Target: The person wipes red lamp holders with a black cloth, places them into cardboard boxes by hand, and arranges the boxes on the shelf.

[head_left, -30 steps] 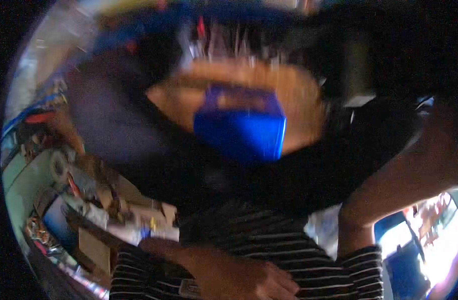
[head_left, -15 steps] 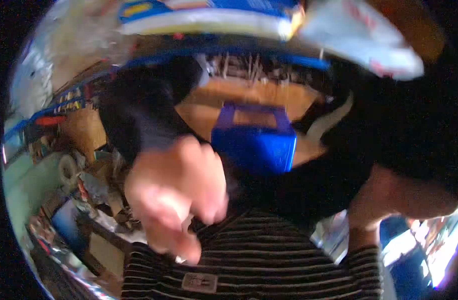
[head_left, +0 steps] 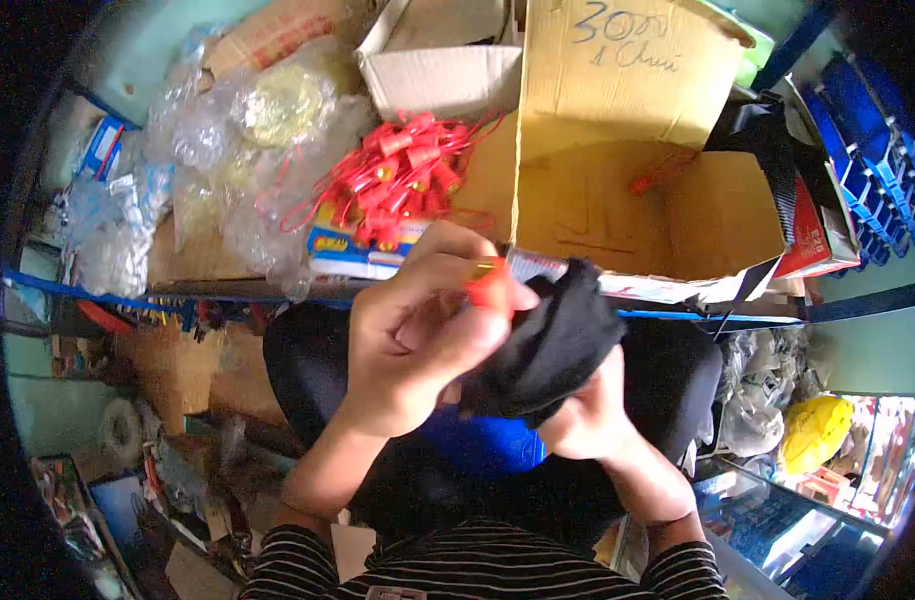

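Between the thumb and fingers of my left hand (head_left: 408, 335) is a small red lamp socket (head_left: 491, 290) with a brass-coloured end. Black cloth (head_left: 568, 340) is gripped by my right hand (head_left: 590, 408), which is partly covered by it. The socket is held against or just in front of the cloth's left side; I cannot tell whether they touch. Beyond my left hand, a pile of similar red sockets with thin red wires (head_left: 403, 175) lies on the bench. An open cardboard box (head_left: 618, 235) stands beyond the cloth, with a small red piece (head_left: 646, 184) inside.
A smaller open carton (head_left: 443, 80) stands behind the pile, and clear plastic bags (head_left: 278, 110) crowd the bench's left. The bench has a blue front edge (head_left: 88, 288). Below my hands is a blue plastic thing (head_left: 488, 440). Blue racks (head_left: 878, 180) are at right.
The view has swung up from my lap to the bench. My hands, apart and blurred earlier, are now close together above my lap, holding the red socket and black cloth.
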A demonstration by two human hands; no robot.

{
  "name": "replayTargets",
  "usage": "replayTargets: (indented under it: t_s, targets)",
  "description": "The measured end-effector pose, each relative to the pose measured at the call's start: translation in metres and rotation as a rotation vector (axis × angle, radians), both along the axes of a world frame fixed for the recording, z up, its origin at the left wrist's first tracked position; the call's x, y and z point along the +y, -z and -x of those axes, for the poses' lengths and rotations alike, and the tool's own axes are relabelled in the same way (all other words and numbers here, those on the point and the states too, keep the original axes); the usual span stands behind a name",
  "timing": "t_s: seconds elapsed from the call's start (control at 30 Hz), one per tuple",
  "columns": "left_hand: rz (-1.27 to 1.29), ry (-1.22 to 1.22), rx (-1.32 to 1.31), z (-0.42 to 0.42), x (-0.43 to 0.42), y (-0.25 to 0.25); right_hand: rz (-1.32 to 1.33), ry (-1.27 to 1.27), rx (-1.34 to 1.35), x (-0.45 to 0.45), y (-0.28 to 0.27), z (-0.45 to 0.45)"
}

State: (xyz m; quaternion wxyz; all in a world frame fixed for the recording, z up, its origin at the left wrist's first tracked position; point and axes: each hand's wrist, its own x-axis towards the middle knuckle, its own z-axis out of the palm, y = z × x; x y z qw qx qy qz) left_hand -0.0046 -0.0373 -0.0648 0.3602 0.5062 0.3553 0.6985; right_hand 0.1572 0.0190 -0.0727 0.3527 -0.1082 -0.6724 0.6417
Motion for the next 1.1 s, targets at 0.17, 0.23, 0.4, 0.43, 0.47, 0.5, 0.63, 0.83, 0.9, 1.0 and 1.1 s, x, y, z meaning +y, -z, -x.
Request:
replayTargets:
  t_s: [0.17,0.23,0.4,0.43,0.47,0.5,0.63,0.83,0.9,1.0,1.1]
  targets:
    - [-0.014,-0.02,-0.446,0.018,-0.003,-0.005,-0.233,0.022,0.011,0.009,0.003,0.013]
    - [0.032,-0.087,-0.364,0.018,-0.005,0.0,-0.186,0.09,0.056,0.011,0.003,0.016]
    - [0.379,-0.069,0.108,0.005,-0.027,0.001,-0.225,0.251,-0.069,0.005,0.005,0.016]
    - [0.309,-0.106,0.24,0.002,-0.022,0.001,-0.224,0.24,-0.107,0.006,0.007,0.013]
    - [0.293,-0.128,0.308,0.004,-0.018,-0.001,-0.135,0.208,-0.106,0.007,0.009,0.01]
    - [0.309,-0.13,0.306,0.005,-0.017,0.002,-0.046,0.177,-0.107,0.007,0.01,0.008]
    - [0.253,-0.175,0.424,0.017,-0.015,0.008,-0.129,0.196,-0.067,0.003,0.013,0.003]
    - [0.099,-0.17,0.526,0.005,-0.01,0.004,-0.138,0.109,-0.05,-0.001,0.032,0.002]
    - [0.131,-0.214,0.507,-0.002,-0.009,0.01,-0.154,0.204,-0.047,-0.005,0.035,0.01]
    - [0.146,-0.267,0.477,-0.006,-0.007,0.021,-0.127,0.272,-0.115,-0.002,0.026,0.011]
    - [0.024,-0.329,0.568,-0.002,-0.006,0.022,-0.065,0.296,-0.078,-0.001,0.016,0.013]
